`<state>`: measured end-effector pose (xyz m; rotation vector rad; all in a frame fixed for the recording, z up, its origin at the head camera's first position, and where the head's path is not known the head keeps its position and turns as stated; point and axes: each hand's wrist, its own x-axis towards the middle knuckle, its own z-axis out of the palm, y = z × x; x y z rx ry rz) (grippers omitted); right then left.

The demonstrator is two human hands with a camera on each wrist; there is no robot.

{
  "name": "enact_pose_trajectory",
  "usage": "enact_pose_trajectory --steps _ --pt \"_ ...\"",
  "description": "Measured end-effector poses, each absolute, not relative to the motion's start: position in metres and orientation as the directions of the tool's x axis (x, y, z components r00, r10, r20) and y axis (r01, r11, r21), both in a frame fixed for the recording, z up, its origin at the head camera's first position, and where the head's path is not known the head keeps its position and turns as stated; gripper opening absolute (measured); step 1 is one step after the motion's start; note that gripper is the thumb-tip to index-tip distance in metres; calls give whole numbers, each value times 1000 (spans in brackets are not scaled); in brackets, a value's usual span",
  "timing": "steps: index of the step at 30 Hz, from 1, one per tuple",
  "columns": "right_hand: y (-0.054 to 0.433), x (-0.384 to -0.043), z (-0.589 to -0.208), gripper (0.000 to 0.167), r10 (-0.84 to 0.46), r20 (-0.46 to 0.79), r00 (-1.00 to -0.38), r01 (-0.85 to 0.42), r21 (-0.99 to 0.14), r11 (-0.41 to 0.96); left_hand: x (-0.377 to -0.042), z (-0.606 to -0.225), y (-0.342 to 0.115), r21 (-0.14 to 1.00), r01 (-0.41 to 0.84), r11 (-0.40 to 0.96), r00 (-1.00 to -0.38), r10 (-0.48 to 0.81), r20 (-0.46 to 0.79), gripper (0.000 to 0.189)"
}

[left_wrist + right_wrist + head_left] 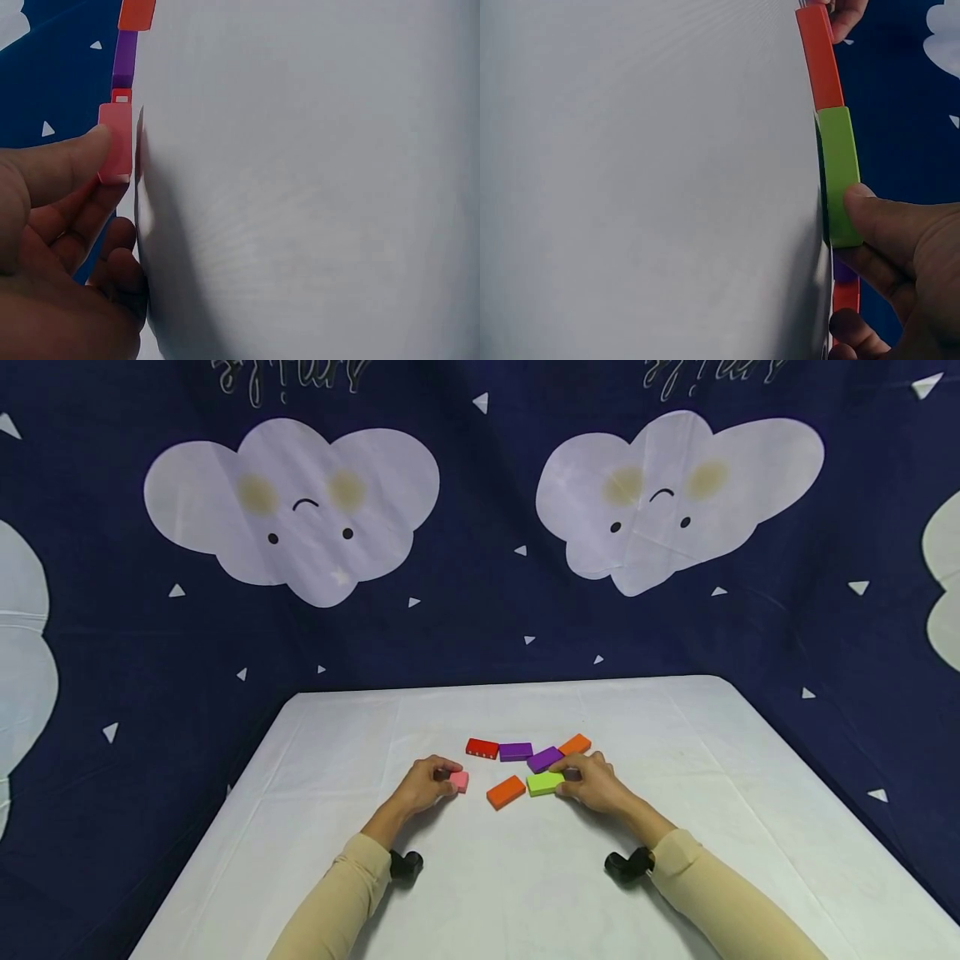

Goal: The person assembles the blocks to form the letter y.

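My left hand (422, 787) pinches a pink block (460, 782) between thumb and fingers, left of the other blocks; the left wrist view shows the thumb on the face of that block (116, 142). With thumb and fingers my right hand (596, 783) pinches the right end of a lime green block (543, 783). An orange block (506, 792) lies between the two held blocks, close to the green one's left end. Behind them a red block (482, 748), a purple block (516, 752), a second purple block (545, 759) and another orange block (575, 743) form a bent row.
The blocks lie on a table with a white cloth (495, 885). Behind it hangs a dark blue curtain (487, 635) printed with clouds and small triangles. A black wrist camera (406, 867) sits on the left wrist, and another camera (628, 865) on the right.
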<state>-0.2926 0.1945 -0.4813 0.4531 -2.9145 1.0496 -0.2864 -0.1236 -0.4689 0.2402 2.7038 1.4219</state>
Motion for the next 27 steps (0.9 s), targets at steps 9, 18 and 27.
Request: enact_pose_trajectory --steps 9,18,27 --pt "200 -287 -479 30 -270 133 -954 -291 -632 718 -278 -465 -124 840 75 537 -989 146 -5 30" --pt "202 -280 -479 30 -275 134 -952 -295 -644 706 -260 -463 -122 855 37 517 -993 111 -24 29" --pt "201 -268 -477 30 -264 115 -958 -272 -661 700 -238 -463 -117 880 51 473 -995 96 6 29"
